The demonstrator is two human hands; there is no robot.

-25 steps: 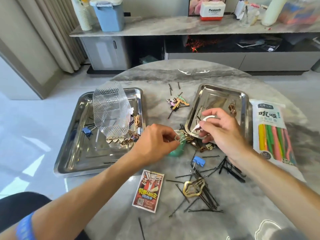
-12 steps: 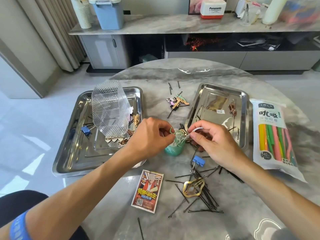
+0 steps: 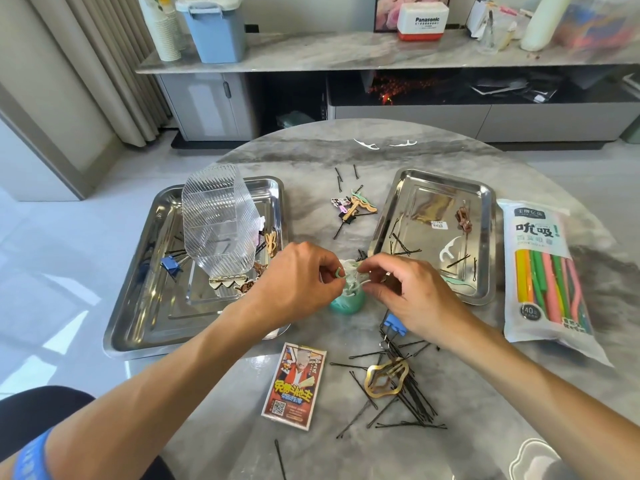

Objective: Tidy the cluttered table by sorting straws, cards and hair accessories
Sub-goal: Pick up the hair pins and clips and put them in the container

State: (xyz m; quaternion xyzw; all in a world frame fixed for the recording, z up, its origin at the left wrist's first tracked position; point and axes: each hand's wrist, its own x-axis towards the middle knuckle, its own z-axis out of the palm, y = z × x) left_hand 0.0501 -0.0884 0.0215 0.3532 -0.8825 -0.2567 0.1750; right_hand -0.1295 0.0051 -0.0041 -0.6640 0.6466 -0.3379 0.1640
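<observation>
A small teal cup (image 3: pixel 348 302) stuffed with floss picks stands on the table between two steel trays. My left hand (image 3: pixel 298 271) pinches a green floss pick (image 3: pixel 340 273) at the cup's mouth. From the other side, my right hand (image 3: pixel 408 292) pinches another pick at the rim. A white floss pick (image 3: pixel 450 250) lies in the right tray (image 3: pixel 384 216) among bobby pins and a brown clip. The left tray (image 3: pixel 138 306) holds a clear ribbed organizer (image 3: pixel 220 223), hair clips and a blue binder clip. A bag of coloured straws (image 3: pixel 543 271) lies at the right, and a card pack (image 3: pixel 294 386) near me.
Several black bobby pins (image 3: pixel 412 407) and a gold hair clip (image 3: pixel 386 377) are scattered near my right forearm, with a blue binder clip (image 3: pixel 394 325) beside them. More hair clips (image 3: pixel 353 206) lie between the trays, and two white floss picks (image 3: pixel 381 144) at the far edge.
My right hand dropped a white floss pick into the right tray and came back to the teal cup, where it pinches another pick. My left hand stayed at the cup.
</observation>
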